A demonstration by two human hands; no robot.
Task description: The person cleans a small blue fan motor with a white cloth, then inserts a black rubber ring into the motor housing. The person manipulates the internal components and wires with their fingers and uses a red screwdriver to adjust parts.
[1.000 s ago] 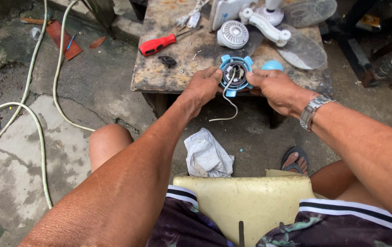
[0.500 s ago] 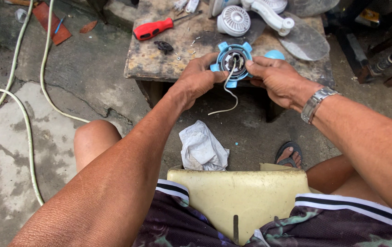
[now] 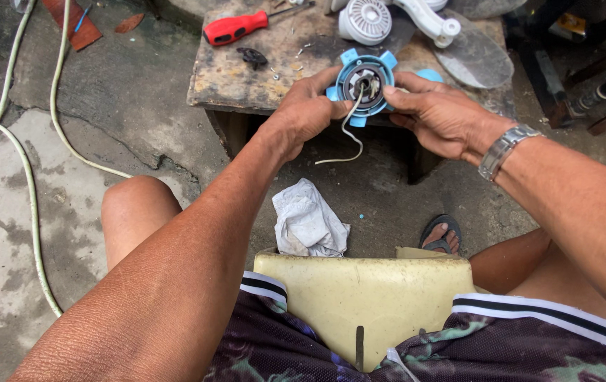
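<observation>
A seated person is holding a small blue motor housing in both hands above the near edge of a worn wooden table, seen from a head-worn camera. The left hand is closing its fingers round the housing's left side, while the right hand, a metal watch on its wrist, is gripping the right side with the thumb pressing on the rim; the housing's back is hiding behind the fingers. A thin white wire is trailing down from the housing's middle. On the table a red-handled screwdriver is lying beside small screws too tiny to make out, and white fan parts are running off the top edge. A crumpled cloth is lying on the ground below.
</observation>
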